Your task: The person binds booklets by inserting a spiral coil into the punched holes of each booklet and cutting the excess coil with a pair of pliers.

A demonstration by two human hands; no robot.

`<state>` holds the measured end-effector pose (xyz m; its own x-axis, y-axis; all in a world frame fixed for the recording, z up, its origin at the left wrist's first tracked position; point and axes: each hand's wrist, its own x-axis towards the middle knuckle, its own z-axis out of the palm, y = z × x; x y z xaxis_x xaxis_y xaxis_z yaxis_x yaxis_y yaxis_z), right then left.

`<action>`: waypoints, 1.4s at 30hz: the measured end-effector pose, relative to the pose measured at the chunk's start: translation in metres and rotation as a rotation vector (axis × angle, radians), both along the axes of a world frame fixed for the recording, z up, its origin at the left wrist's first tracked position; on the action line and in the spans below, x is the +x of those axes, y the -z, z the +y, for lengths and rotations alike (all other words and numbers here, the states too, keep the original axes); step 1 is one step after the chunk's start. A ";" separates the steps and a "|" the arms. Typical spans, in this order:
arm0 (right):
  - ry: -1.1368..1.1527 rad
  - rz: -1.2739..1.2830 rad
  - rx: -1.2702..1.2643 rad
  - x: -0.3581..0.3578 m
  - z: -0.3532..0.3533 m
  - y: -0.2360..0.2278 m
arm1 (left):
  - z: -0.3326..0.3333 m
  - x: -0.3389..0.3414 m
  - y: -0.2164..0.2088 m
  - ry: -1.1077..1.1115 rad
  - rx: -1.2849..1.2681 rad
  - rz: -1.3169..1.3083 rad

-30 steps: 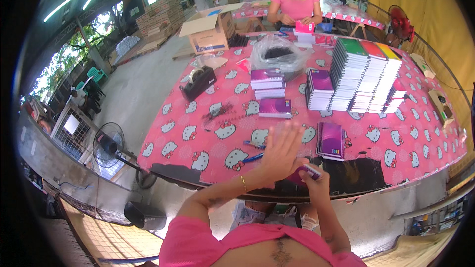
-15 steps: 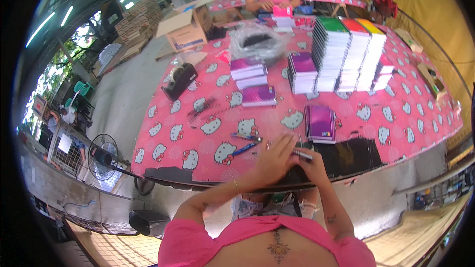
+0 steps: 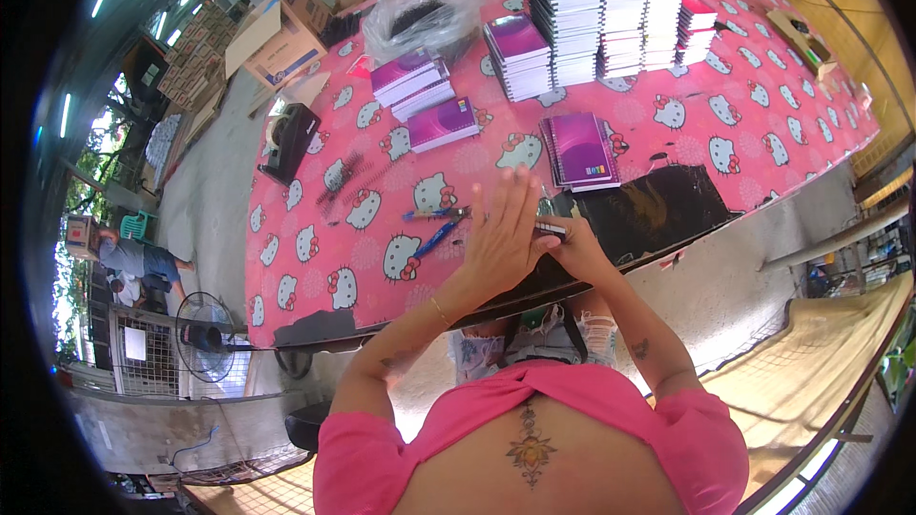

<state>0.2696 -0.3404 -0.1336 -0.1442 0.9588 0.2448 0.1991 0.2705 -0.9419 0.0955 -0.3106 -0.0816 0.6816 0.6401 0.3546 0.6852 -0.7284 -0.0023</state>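
My left hand (image 3: 506, 229) is open, its fingers stretched out flat and close together above the table's near edge. Beside it, my right hand (image 3: 578, 250) is closed on a thin object with a dark top and pale edge (image 3: 551, 229); it could be a small notebook, but the hands hide most of it. Blue-handled pliers (image 3: 436, 240) lie spread on the table just left of my left hand. A small pile of purple spiral notebooks (image 3: 582, 151) rests beyond my right hand.
Purple notebooks (image 3: 443, 124) lie farther back, near tall notebook stacks (image 3: 563, 29). A black tape dispenser (image 3: 289, 143) stands at left, a plastic bag (image 3: 420, 24) behind. Pink patterned covering (image 3: 382, 257) is torn over the dark tabletop (image 3: 668, 210). A fan (image 3: 202, 336) stands left.
The view has shifted, so the table's things sit higher and further left. My left hand's fingers have straightened and point away from me. The right hand keeps its hold.
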 end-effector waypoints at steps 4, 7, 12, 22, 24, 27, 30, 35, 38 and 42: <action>0.062 -0.029 -0.103 -0.001 0.001 0.005 | -0.050 -0.018 0.053 0.157 -0.119 -0.107; 0.056 0.088 -0.056 -0.001 -0.006 -0.004 | -0.016 0.003 -0.005 0.043 -0.107 -0.100; -0.002 -0.064 -0.080 0.003 -0.006 -0.020 | 0.005 -0.003 0.000 0.211 -0.098 -0.302; -0.032 -0.084 -0.123 0.044 -0.021 -0.067 | 0.005 -0.007 -0.007 0.229 -0.134 -0.336; -0.034 -0.035 -0.158 0.048 -0.018 -0.063 | 0.005 -0.004 -0.007 0.247 -0.134 -0.370; -0.035 -0.022 -0.186 0.050 -0.013 -0.059 | 0.004 -0.004 -0.006 0.237 -0.128 -0.386; -0.050 -0.063 -0.172 0.051 -0.007 -0.056 | 0.004 -0.005 -0.005 0.252 -0.142 -0.405; -0.108 -0.055 -0.162 0.053 -0.003 -0.059 | 0.007 -0.006 -0.003 0.275 -0.142 -0.421; -0.129 -0.085 0.011 0.046 -0.002 -0.056 | 0.001 -0.004 -0.007 0.267 -0.196 -0.430; 0.206 -0.264 0.195 0.019 -0.012 -0.049 | -0.008 0.001 -0.011 0.268 -0.112 -0.451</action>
<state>0.2891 -0.3524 -0.0849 -0.0354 0.9132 0.4059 0.4968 0.3685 -0.7857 0.0963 -0.3190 -0.0710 0.6218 0.5154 0.5896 0.3903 -0.8567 0.3373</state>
